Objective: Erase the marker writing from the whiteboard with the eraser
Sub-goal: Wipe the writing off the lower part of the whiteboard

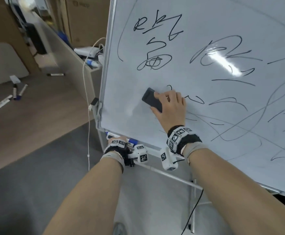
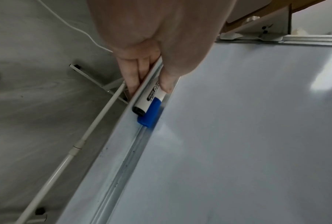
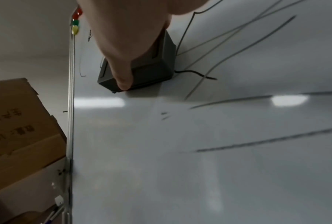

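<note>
Grey floor [image 1: 36, 175] and tan desks [image 1: 74, 53] behind; one tilted whiteboard [image 1: 206, 116] on a white stand [image 1: 172, 175], its right and top edges cut off. Black marker writing [image 1: 155, 60] over most of the board, with a wiped patch at lower left. One dark eraser [image 1: 151, 99] pressed flat on the board just left of a scribble, gripped by the right hand [image 1: 170, 107], thumb on the near long side, fingers over the top; far side hidden in the right wrist view. Left hand [image 2: 142, 45] at the tray [image 2: 111, 159] along the board's bottom edge, fingers curled under the tray lip, thumb lying on a marker [image 2: 147, 98]. Two markers in the tray from the left wrist view, one black-ended, one with a blue cap [image 2: 148, 113], both partly hidden under the hand. About five more markers [image 1: 18, 92] on the floor at left, small and hard to count surely. Three magnets [image 3: 76, 21], red, green and yellow, at the board's edge, blurred. One white cable [image 1: 87, 99] hanging beside the board. Cardboard boxes [image 3: 23, 121] at left, print unreadable.
</note>
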`<state>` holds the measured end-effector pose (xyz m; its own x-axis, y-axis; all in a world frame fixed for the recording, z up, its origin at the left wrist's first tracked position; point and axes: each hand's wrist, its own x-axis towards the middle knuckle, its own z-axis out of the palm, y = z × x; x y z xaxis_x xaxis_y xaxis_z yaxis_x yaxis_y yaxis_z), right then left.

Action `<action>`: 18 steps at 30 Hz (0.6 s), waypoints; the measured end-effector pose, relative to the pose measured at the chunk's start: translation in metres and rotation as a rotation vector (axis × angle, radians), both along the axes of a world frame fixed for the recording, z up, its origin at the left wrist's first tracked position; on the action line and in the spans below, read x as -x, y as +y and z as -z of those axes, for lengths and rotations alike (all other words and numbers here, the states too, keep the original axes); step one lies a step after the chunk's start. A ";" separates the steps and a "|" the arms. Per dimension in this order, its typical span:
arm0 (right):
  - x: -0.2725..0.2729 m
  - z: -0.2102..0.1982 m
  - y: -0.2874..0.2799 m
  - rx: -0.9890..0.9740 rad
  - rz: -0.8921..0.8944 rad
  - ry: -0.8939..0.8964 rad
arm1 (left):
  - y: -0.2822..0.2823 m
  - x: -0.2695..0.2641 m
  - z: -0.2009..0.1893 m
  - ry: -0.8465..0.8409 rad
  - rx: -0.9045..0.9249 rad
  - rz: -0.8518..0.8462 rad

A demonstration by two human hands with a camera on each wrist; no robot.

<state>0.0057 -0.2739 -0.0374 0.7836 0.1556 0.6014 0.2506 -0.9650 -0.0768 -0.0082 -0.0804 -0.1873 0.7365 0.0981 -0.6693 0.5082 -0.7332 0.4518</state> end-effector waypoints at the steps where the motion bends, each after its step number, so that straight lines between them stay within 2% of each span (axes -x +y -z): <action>1: 0.004 0.009 -0.002 0.012 -0.048 0.043 | 0.002 0.004 -0.008 -0.013 -0.080 0.072; 4: 0.026 0.049 -0.006 0.166 -0.200 0.193 | 0.002 0.014 -0.019 -0.076 -0.187 0.246; 6: 0.038 0.062 -0.006 0.189 -0.188 0.211 | 0.000 0.012 -0.019 -0.092 -0.220 0.288; 9: 0.032 0.038 -0.003 0.137 -0.103 0.139 | -0.006 0.011 -0.028 -0.127 -0.312 0.368; 14: 0.006 -0.046 -0.031 -0.050 0.121 -0.100 | -0.012 0.003 -0.021 -0.073 -0.388 0.471; 16: 0.006 -0.054 -0.040 -0.062 0.117 -0.121 | -0.012 0.002 -0.016 -0.076 -0.406 0.491; 18: 0.013 -0.040 -0.036 -0.067 0.080 -0.095 | -0.013 0.005 -0.013 -0.063 -0.411 0.510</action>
<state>-0.0072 -0.3101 0.0029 0.7306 0.0520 0.6808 0.1826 -0.9757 -0.1214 -0.0129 -0.0933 -0.1739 0.7948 -0.0352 -0.6059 0.0329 -0.9943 0.1010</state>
